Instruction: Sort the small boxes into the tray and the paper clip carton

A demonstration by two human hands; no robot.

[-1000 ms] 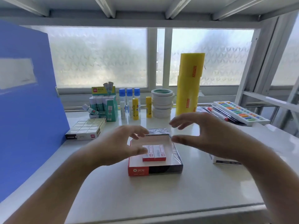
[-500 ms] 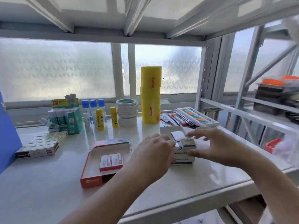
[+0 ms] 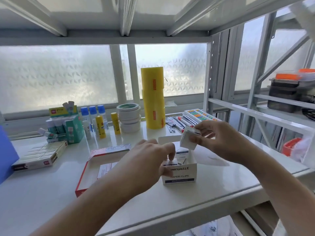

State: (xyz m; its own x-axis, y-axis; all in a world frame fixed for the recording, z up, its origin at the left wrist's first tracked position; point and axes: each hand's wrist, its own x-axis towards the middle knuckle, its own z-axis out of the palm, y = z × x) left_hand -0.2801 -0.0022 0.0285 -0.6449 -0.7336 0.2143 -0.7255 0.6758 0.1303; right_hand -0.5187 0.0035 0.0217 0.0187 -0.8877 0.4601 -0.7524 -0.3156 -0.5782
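Small boxes (image 3: 189, 140) held in our right hand (image 3: 219, 142) above open paper clip carton (image 3: 179, 172), fingers pinching them, left hand (image 3: 150, 160) fingers curled at carton rim, red tray (image 3: 81, 178) just left on shelf.

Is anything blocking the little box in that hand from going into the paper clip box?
Partly. The left hand has its fingers in the open top of the paper clip carton, under the small box held by the right hand.
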